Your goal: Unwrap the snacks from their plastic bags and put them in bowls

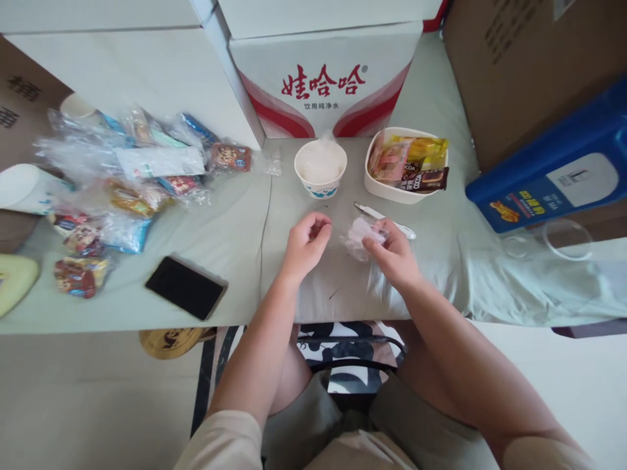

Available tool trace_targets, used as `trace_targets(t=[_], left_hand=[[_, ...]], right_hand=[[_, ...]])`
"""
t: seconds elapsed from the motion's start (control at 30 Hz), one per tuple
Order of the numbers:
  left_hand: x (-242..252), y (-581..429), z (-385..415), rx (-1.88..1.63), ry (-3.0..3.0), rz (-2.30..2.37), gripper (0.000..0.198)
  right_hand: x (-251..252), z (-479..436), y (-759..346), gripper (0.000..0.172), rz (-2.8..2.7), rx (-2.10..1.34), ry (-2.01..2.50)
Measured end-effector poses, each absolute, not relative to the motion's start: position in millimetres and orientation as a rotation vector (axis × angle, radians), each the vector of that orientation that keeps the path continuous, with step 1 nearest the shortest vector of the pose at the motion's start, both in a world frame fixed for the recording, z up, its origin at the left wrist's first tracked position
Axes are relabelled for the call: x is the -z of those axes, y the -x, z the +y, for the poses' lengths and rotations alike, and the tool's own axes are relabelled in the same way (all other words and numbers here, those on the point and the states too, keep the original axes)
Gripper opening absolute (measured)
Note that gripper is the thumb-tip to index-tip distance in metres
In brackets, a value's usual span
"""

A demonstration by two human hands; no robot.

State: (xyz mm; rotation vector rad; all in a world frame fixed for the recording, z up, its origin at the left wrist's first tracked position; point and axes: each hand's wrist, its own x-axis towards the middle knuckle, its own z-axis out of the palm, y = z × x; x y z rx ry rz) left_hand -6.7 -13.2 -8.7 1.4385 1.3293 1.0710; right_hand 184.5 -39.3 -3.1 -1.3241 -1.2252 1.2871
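My right hand [392, 251] is closed on a small crumpled clear wrapper [360, 234] with something pink inside, held just above the pale green tablecloth [220, 215]. My left hand [306, 243] hovers a little to the left of it, fingers curled inward; nothing shows in them. A white-handled tool [379, 214], maybe scissors, lies on the cloth just behind my right hand. Behind my hands stand a white paper bowl [321, 168] holding clear wrappers and a cream tray [379, 186] filled with packaged snacks.
A black phone [186, 287] lies at the front left. A heap of wrapped snacks [132, 183] covers the left side. A white carton with red print [323, 85] stands at the back. A blue box [553, 176] and clear tape ring [568, 238] sit right.
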Motion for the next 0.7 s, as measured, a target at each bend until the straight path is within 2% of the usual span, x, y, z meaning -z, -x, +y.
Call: trace_targets(t=[0.2,0.37,0.53,0.7], left_hand=[[2,10,-17,-0.979,-1.619,1.364,0.012],[-3,13,-23,-0.972,-1.672,1.323,0.013],[-6,20,-28,-0.965,-1.676,1.272,0.013],[-9,26,-29,-1.007,-1.658,1.25,0.014]], right_hand=[[12,-36,-179,0.034,-1.155,-1.134,1.371],[13,-41,-192,0.032,-1.031,-1.152,1.367],[-4,-42,-200,0.029,-0.948,-1.009,1.443],[-32,-2,-174,0.03,-1.178,-0.964,1.315]])
